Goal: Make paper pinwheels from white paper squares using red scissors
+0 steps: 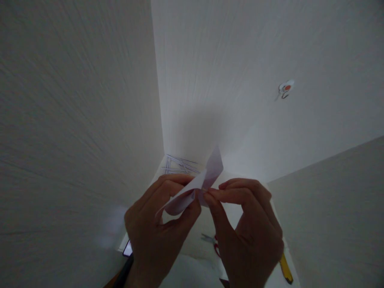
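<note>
Paper (214, 164) is curving: the left hand (156, 236) is gripping it, probably for steadiness, while the right hand (250, 230) is pinching near its middle.

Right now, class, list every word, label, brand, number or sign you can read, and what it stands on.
None can be read.
The paper: no writing shows.
The wall hook: too small to tell.
The scissors and yellow object: too small and dim.
The bright-faced object: too small.
</note>
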Tool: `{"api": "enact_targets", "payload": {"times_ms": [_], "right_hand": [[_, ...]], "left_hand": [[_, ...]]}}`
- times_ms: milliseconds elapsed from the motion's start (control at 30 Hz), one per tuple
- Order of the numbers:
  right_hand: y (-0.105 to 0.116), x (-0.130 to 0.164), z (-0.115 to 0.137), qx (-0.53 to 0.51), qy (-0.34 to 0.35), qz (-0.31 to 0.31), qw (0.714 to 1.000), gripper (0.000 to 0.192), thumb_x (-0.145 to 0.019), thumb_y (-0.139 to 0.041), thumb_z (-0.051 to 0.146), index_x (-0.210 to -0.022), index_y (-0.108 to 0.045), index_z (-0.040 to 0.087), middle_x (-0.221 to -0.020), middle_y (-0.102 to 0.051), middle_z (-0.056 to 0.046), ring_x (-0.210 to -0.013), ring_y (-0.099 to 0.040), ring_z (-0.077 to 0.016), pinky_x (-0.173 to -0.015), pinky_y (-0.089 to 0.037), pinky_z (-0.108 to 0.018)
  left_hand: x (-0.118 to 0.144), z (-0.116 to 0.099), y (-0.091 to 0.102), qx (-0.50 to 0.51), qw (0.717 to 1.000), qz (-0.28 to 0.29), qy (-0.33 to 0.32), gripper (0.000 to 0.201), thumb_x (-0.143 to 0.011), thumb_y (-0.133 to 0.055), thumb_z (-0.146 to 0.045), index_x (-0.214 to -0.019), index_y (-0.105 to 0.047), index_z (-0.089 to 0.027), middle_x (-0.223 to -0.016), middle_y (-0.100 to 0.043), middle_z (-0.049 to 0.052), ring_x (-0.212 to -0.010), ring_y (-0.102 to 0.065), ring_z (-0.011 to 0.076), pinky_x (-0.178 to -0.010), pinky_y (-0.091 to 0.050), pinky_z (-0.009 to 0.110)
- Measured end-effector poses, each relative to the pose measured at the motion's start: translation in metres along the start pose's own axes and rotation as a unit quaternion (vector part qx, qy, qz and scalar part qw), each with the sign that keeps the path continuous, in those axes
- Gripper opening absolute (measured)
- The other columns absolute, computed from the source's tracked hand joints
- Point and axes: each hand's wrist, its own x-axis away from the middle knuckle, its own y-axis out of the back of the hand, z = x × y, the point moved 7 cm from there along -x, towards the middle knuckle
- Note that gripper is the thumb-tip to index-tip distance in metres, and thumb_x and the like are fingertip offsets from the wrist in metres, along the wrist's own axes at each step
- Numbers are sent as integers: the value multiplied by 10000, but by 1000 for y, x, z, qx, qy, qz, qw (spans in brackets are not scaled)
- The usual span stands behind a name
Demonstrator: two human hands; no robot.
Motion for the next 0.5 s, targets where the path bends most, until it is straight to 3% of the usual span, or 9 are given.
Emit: {"api": "enact_targets", "payload": {"times_ms": [300, 500], "right_hand": [[-1, -3, 4, 48, 1, 22, 999, 256, -840, -714, 147, -649, -555, 209, -652, -574, 57, -642, -537, -121, -760, -329, -339], [-2, -1, 5, 53, -5, 19, 998, 227, -850, -706, 150, -673, -580, 215, -681, -597, 51, -672, -554, -132, -765, -320, -334]], "left_hand": [[-1, -2, -1, -6, 1000, 5, -3, 212, -758, -724, -48, -776, -679, -255, -831, -718, -49, -723, -652, 120, -615, -492, 225], [1, -3, -1, -21, 1000, -3, 2, 216, -760, -717, -43, -766, -679, -255, -853, -723, -55, -739, -654, 116, -665, -502, 228]]}}
